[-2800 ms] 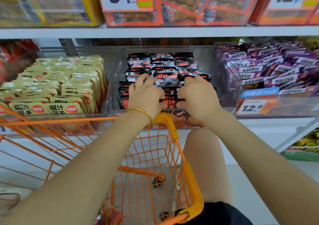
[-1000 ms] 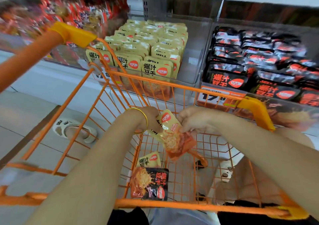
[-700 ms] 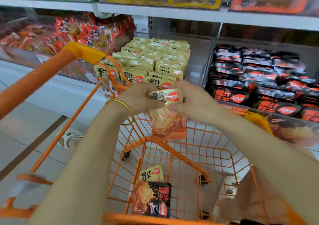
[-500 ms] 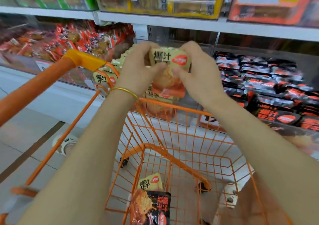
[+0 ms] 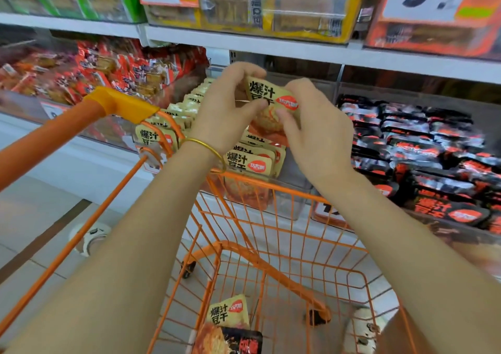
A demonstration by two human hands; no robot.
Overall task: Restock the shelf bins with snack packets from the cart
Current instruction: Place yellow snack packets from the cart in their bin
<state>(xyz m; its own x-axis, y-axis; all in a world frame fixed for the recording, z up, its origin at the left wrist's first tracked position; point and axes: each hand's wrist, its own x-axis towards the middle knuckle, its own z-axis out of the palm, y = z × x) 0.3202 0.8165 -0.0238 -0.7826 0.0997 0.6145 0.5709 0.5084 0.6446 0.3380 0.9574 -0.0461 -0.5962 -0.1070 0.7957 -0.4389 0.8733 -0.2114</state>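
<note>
A yellow snack packet [image 5: 271, 97] with black characters and a red logo is held up between both hands. My left hand [image 5: 227, 109], with a gold bangle at the wrist, pinches its left side; my right hand [image 5: 317, 128] grips its right side. The packet hangs over the clear bin of matching yellow packets [image 5: 244, 158]. Below, the orange wire cart [image 5: 271, 212] holds one more yellow packet [image 5: 229, 313] and a black-and-orange packet [image 5: 230, 341] at its bottom.
A bin of black packets [image 5: 423, 147] stands to the right, a bin of red packets [image 5: 113, 71] to the left. The upper shelf [image 5: 271, 47] with price tags runs overhead. The cart's handle [image 5: 81, 120] crosses at left. A white shoe [image 5: 90, 238] is on the floor.
Both hands took a yellow packet out of the cart, raised it and carried it over the yellow-packet bin. Over the last half second it tilted slightly.
</note>
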